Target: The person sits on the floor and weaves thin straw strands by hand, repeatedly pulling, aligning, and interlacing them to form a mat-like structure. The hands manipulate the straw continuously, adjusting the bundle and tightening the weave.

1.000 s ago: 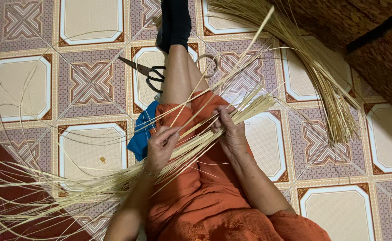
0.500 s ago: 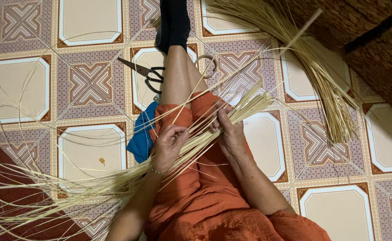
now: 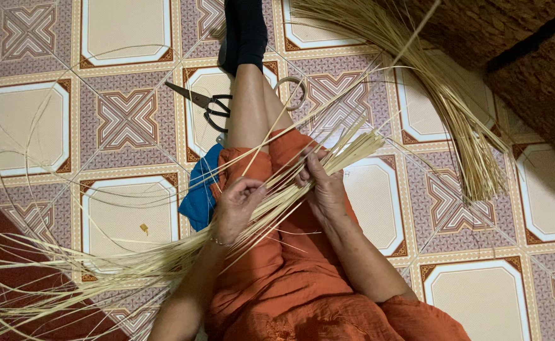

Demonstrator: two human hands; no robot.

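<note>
Here the straw bundle (image 3: 303,183) lies slantwise across the person's lap, seemingly so the thighs carry its length while both hands sort it. The left hand (image 3: 236,205) is curled closed around the strands at mid-bundle, pinning them. The right hand (image 3: 322,186) sits nearer the cut ends, fingers (image 3: 309,165) half closed over the straws, pinching a few. The long tails trail onto the floor (image 3: 126,215). Scissors (image 3: 205,106) and a ring (image 3: 292,93) lie beside the leg.
</note>
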